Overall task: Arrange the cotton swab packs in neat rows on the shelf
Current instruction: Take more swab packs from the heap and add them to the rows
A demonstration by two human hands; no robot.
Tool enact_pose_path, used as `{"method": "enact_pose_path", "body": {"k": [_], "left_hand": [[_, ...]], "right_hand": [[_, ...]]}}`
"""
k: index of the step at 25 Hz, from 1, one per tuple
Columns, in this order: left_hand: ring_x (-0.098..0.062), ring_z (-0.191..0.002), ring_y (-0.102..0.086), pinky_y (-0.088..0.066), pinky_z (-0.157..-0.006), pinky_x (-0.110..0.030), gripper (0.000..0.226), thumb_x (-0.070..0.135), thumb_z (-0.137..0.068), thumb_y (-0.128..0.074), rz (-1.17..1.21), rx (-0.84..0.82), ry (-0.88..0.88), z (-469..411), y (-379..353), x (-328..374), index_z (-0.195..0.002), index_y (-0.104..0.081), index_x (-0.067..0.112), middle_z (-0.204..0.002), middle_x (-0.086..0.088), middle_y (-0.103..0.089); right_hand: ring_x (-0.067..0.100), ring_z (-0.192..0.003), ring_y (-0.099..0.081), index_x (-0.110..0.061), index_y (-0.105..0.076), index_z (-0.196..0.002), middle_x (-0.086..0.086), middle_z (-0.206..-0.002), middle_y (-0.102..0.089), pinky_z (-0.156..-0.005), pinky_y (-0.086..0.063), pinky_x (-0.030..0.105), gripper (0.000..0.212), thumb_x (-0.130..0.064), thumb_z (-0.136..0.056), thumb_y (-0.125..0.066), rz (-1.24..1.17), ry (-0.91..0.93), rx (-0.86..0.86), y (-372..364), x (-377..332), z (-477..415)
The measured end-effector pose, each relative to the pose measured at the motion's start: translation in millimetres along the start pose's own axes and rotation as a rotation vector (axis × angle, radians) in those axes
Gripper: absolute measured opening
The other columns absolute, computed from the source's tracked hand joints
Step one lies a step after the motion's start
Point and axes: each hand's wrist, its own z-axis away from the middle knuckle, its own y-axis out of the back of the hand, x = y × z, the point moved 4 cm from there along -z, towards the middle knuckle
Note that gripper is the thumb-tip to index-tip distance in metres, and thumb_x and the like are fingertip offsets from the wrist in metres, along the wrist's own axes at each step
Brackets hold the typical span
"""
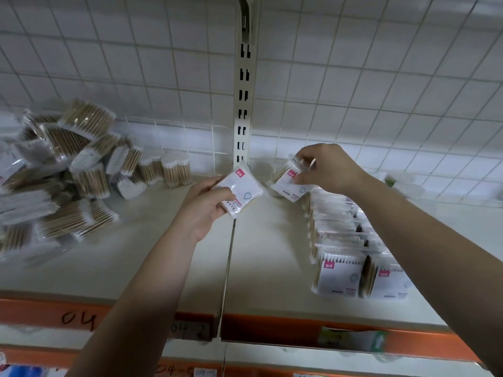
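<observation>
Head view: looking down and forward at a pale shelf (163,254), both bare arms reach in from the 6 o'clock edge. The left hand (204,202), near the middle of the frame, grips a flat cotton swab pack (241,190), with the thumb across its white label and the fingers curled beneath it. This pack is tilted, its red tag pointing to about 12 o'clock, and it is held above the seam between two shelf boards. At roughly 2 o'clock from that hand, the right hand (329,170) pinches a second pack (290,183) by its upper edge with fingers curled. That pack leans over at the far end of the rows of packs (343,240). The two held packs are just beside each other but apart. The rows run from the right hand towards 5 o'clock, down to the shelf's front edge, passing under the right forearm; the packs stand upright with cotton tips up and the front ones show white labels with red tags. At 9 o'clock from the left hand, well apart from it, lies a loose heap of packs (62,172), tumbled at all angles, blurred at the far left. A slotted upright post (243,104) rises at 12 o'clock against a wire grid panel (381,91). An orange edge strip (272,326) fronts the shelf, with "04" handwritten on it at 7 o'clock.
</observation>
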Motion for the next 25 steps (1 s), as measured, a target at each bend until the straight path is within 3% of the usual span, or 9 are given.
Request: {"method": "enact_pose_path", "body": {"k": [3,6,10,15,19,22,25], "left_hand": [[-0.027,-0.087,-0.062,-0.051,-0.084,-0.038,0.028,0.006,-0.058,-0.065,-0.022,0.059,0.019,2,4,-2,-0.087,-0.064,0.007,-0.089,-0.012,-0.063],[-0.025,-0.092,-0.062,-0.044,-0.086,-0.038,0.055,0.017,-0.047,-0.075,-0.088,0.080,-0.007,4,9,-2,-0.099,-0.061,0.010,-0.094,-0.009,-0.065],[-0.023,-0.090,-0.061,-0.050,-0.079,-0.041,0.067,0.006,-0.061,-0.067,-0.172,0.003,-0.060,8,9,-2,-0.121,-0.052,0.030,-0.096,-0.011,-0.062],[-0.017,-0.088,-0.062,-0.049,-0.072,-0.030,0.042,0.007,-0.074,-0.071,-0.389,-0.045,-0.139,7,5,-2,-0.109,-0.059,0.025,-0.105,-0.014,-0.065],[-0.009,-0.075,-0.060,-0.049,-0.067,-0.019,0.034,-0.003,-0.080,-0.069,-0.544,0.010,-0.222,-7,-9,-5,-0.104,-0.060,0.020,-0.094,-0.004,-0.065],[-0.005,-0.069,-0.063,-0.051,-0.064,-0.021,0.035,-0.005,-0.077,-0.071,-0.618,-0.012,-0.254,-22,-25,-9,-0.101,-0.062,0.018,-0.089,-0.001,-0.065],[-0.012,-0.070,-0.064,-0.051,-0.063,-0.023,0.036,-0.006,-0.074,-0.073,-0.689,-0.081,-0.258,-39,-46,-19,-0.100,-0.060,0.016,-0.084,0.002,-0.064]], "right_hand": [[0.016,-0.077,-0.049,-0.013,-0.066,-0.107,0.002,-0.090,-0.061,-0.062,-0.034,0.025,0.038,-0.022,-0.072,-0.079,0.109,0.080,-0.007,-8,-5,-9],[0.016,-0.081,-0.048,-0.015,-0.064,-0.110,0.003,-0.096,-0.063,-0.069,-0.036,0.026,0.041,-0.022,-0.072,-0.079,0.199,0.116,-0.045,-19,-8,-17],[0.024,-0.091,-0.056,-0.017,-0.061,-0.093,0.001,-0.091,-0.055,-0.071,-0.041,0.028,0.025,-0.016,-0.073,-0.076,0.345,0.154,-0.124,-41,-5,-25],[0.028,-0.103,-0.050,-0.012,-0.058,-0.109,0.008,-0.102,-0.060,-0.080,-0.044,0.034,0.035,-0.021,-0.078,-0.073,0.364,0.094,-0.064,-45,4,-34],[0.028,-0.107,-0.050,-0.015,-0.062,-0.112,0.009,-0.110,-0.056,-0.089,-0.044,0.036,0.028,-0.020,-0.085,-0.064,0.317,0.092,-0.070,-32,7,-30],[0.020,-0.098,-0.051,-0.016,-0.064,-0.113,0.007,-0.111,-0.058,-0.083,-0.040,0.028,0.027,-0.017,-0.086,-0.062,0.218,0.091,-0.013,-10,11,-17],[0.015,-0.088,-0.049,-0.018,-0.066,-0.108,0.005,-0.106,-0.060,-0.079,-0.039,0.027,0.022,-0.019,-0.086,-0.064,0.127,0.065,0.062,8,16,4]]}}
